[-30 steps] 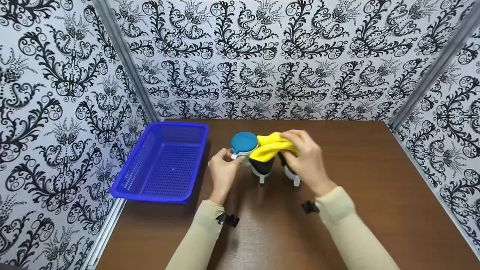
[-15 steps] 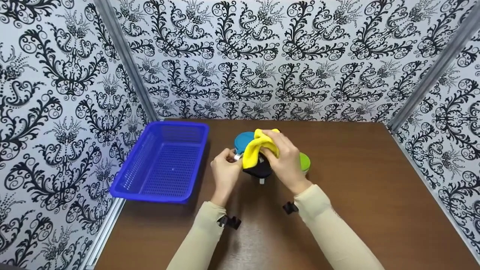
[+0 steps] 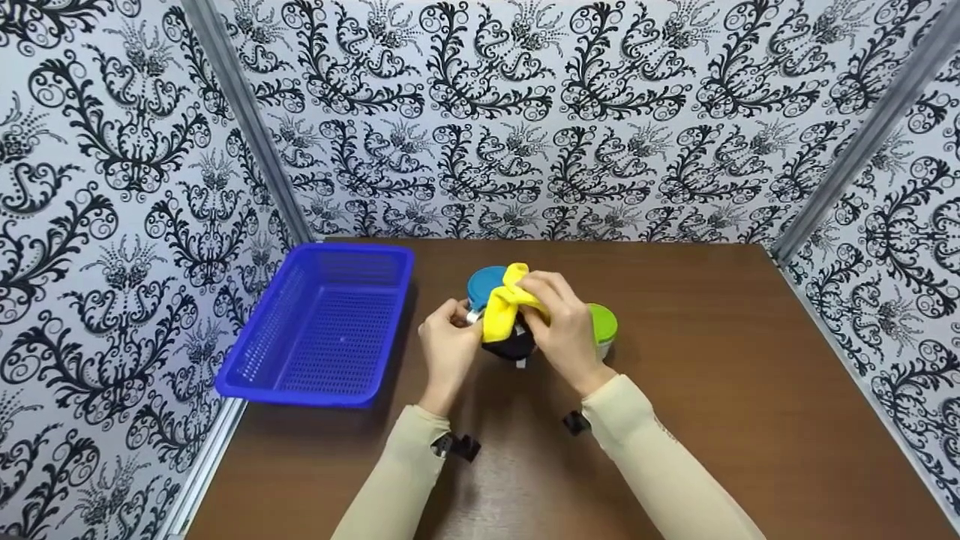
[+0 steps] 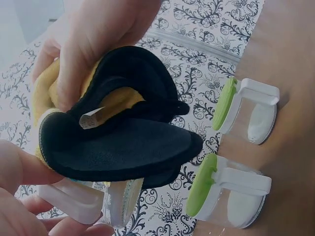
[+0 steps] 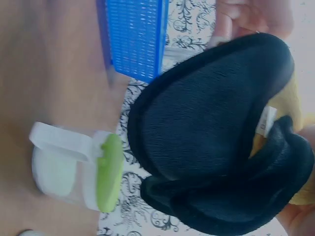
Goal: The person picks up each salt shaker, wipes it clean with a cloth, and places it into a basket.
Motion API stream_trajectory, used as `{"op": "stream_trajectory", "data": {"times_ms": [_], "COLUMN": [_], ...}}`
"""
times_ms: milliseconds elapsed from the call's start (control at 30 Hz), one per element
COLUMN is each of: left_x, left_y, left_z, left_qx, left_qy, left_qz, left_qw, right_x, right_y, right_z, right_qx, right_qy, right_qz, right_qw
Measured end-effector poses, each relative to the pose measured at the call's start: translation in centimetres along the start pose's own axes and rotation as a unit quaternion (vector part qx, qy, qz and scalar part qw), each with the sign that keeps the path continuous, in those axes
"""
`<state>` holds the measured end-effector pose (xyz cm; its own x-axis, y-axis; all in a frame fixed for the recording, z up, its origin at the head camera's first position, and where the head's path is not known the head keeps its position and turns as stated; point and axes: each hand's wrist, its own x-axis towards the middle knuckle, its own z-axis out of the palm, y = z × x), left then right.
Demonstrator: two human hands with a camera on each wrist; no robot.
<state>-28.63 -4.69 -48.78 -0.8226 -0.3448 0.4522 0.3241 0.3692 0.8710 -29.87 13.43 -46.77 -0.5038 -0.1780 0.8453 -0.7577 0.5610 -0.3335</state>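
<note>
My left hand (image 3: 448, 341) grips the white handle (image 4: 74, 201) of a clear jar with a blue lid (image 3: 484, 283), raised off the table. My right hand (image 3: 561, 326) pinches a folded cloth (image 3: 499, 315), yellow on one side and black on the other, with a small white tag. The cloth lies against the jar and covers much of it; its yellow edge reaches my left thumb. Two jars with green lids and white handles, one farther (image 4: 246, 110) and one nearer (image 4: 229, 191), stand upright on the table in the left wrist view.
A blue perforated plastic basket (image 3: 337, 337) sits on the brown table (image 3: 712, 375), left of my hands. Patterned panels (image 3: 525, 150) wall the table at the back and both sides.
My right hand has brought the cloth leftward onto the blue-lidded jar, uncovering a green-lidded jar at the right. My left hand keeps its hold on the handle, almost still.
</note>
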Motion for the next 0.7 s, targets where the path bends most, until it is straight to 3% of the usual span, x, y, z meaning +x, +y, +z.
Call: {"op": "stream_trajectory", "data": {"times_ms": [367,700], "left_x": [-0.2,0.8], "left_y": [-0.2,0.0], "left_z": [-0.2,-0.9], "left_qx": [-0.014,-0.027], "left_qy": [0.004,0.007], "left_qz": [-0.021,-0.016], "left_qw": [0.9997,0.9995], "right_x": [-2.2,-4.3], "right_y": [0.5,1.5], "right_z": [0.7,1.5], "right_qx": [-0.001,-0.022], "right_qy": [0.011,-0.034], "right_qz": [0.014,0.031], "right_qw": [1.0,0.999]}}
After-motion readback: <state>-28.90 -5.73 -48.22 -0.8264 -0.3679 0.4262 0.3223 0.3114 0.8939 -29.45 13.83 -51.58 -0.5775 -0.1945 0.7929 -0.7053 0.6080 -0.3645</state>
